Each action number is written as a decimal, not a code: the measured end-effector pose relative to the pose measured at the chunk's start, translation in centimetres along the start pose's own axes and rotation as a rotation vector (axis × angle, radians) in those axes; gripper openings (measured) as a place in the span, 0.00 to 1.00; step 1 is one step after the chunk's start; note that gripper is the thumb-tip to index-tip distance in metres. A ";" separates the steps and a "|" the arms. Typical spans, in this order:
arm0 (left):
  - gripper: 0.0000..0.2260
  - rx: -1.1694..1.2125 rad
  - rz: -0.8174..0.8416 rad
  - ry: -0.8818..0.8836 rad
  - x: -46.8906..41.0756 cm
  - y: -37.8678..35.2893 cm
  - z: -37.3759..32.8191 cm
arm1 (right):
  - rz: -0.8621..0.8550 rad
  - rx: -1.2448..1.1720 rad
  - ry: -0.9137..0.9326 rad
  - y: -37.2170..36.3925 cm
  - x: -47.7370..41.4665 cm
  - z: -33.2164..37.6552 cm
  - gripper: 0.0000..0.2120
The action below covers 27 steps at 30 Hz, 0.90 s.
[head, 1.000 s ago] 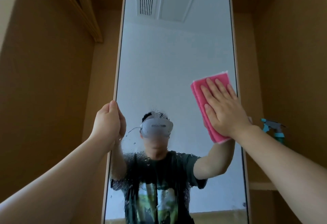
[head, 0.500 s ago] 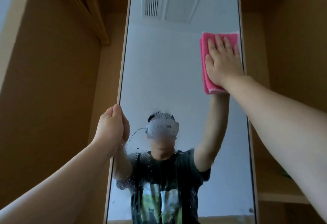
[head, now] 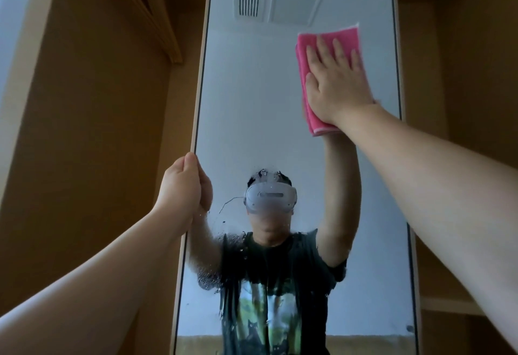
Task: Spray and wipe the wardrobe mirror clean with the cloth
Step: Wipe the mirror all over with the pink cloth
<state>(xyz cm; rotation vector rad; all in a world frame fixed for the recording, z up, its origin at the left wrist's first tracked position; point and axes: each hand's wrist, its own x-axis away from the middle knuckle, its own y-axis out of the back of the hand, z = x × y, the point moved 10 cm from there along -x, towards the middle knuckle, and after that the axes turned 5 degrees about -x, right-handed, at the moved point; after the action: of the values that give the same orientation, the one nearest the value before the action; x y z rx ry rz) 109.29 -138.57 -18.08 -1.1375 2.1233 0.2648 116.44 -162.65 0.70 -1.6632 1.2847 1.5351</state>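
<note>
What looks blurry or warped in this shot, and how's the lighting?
Head view: the cloth is smeared along its top edge above the right hand; the mirror leans and bows from the wide lens; the wardrobe panels are dim beside its brighter reflected wall; droplets low on it break up the reflection.

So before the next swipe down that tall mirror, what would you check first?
1. Right hand flat on the folded pink cloth, pressing it to the glass: ok.
2. Left hand gripping the tall wardrobe mirror by its pale left edge: ok.
3. Glass around the cloth free of drops: ok, it looks clear.
4. Lower glass wiped: not ok; water droplets and runs cover its lower middle.
5. Spray bottle within reach: cannot tell; none is in view.
</note>
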 end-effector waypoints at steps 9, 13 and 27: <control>0.18 -0.004 0.006 0.013 0.2 0.0 0.0 | 0.011 -0.006 0.057 -1.1 3.5 1.8 0.28; 0.19 0.007 -0.004 0.017 0.1 0.0 0.2 | 0.014 -0.013 0.053 -1.6 5.5 2.5 0.29; 0.19 0.011 -0.027 -0.009 -0.4 0.0 0.5 | 0.015 -0.034 0.112 -4.0 16.5 7.3 0.28</control>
<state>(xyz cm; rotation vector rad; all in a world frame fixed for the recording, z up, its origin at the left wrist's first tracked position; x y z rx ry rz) 109.64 -138.08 -18.18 -1.1559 2.0976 0.2453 115.08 -159.35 -17.47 -1.7871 1.3372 1.4992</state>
